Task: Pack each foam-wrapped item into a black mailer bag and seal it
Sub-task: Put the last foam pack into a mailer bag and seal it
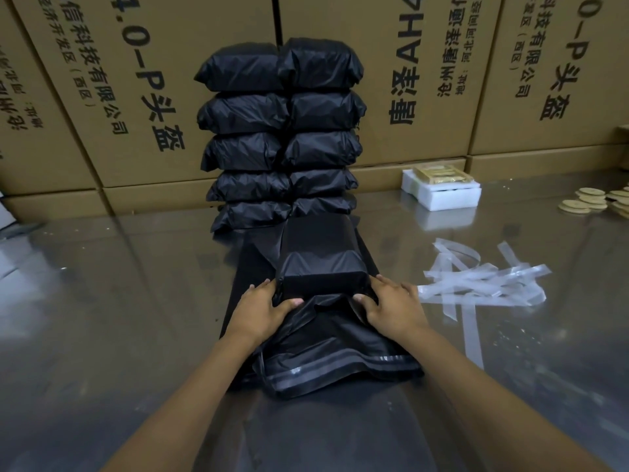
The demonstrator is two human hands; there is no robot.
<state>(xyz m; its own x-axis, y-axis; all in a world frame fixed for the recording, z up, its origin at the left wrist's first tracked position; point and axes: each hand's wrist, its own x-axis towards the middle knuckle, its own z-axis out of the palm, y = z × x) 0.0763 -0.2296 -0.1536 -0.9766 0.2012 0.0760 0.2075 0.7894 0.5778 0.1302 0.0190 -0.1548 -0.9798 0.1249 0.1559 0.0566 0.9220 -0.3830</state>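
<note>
Two hands, left hand and right hand, grip one mailer bag before ten stacked parcels.

Legible print appears only on the brown cartons behind the table; all of it is black and runs sideways.

Left carton: large characters "4.0-P头盔"; beside them a smaller line ending "信科技有限公司", its start cut off by the frame edge. A still smaller line in brackets reads "(西区)"; the characters before it are too small to confirm.

Middle carton: large print turned the opposite way, partly readable as "AH4" followed by "泰" and other characters not read with certainty. A small line beside it begins "沧州".

Right carton: "-P头盔", and smaller "科技有限公司" with "(西区)".

Far-left carton: small print, unreadable.
</note>
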